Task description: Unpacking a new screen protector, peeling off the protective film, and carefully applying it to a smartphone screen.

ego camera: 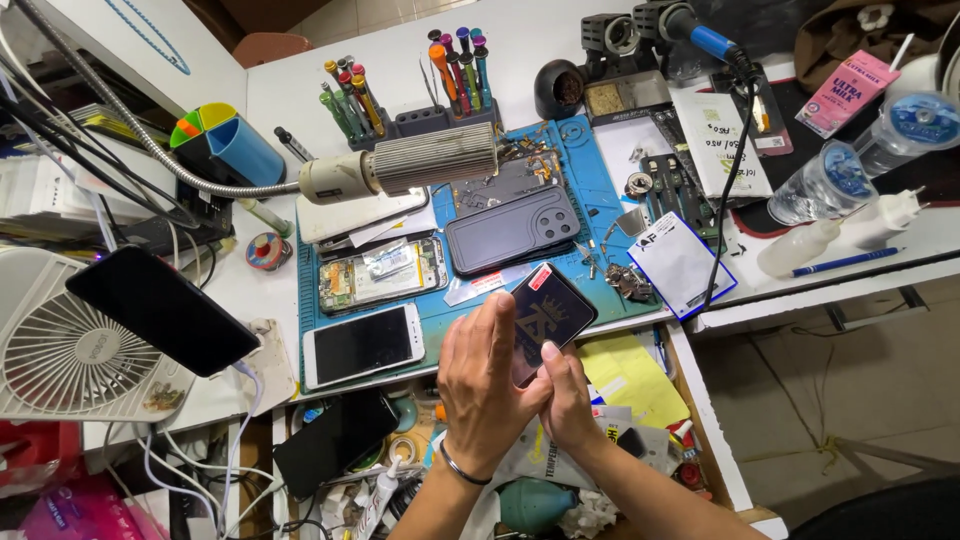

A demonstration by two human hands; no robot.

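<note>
- Left hand: back toward the camera, bracelet at the wrist, fingers together and laid flat over the near half of the phone, gripping its left edge.
- Right hand: just right of the left hand and touching it; thumb raised, its tip pressed on the phone's glass near the lower edge. The other fingers are hidden beneath, so how they close cannot be told.
- Phone: black slab with rounded corners, tilted diagonally, held above the drawer at the bench edge. Its glossy face bears a large pale printed pattern; a red tab sticks up at the far corner, beyond the fingertips.
- Yellow sheet: just right of the right thumb, lying in the open drawer among small packets.
- Black handset: left of the left wrist, face up in the drawer.
- White handset: left of the left fingers, dark screen, on the near edge of the blue mat.
- Opened handset: beyond the white one, its insides showing.
- Dark case: beyond the fingertips, on the mat, camera cut-outs toward the right.
- Lamp: ribbed head on a flexible neck, above the mat's left part.
- Screwdrivers: farthest, upright in a rack, coloured handles.
</note>
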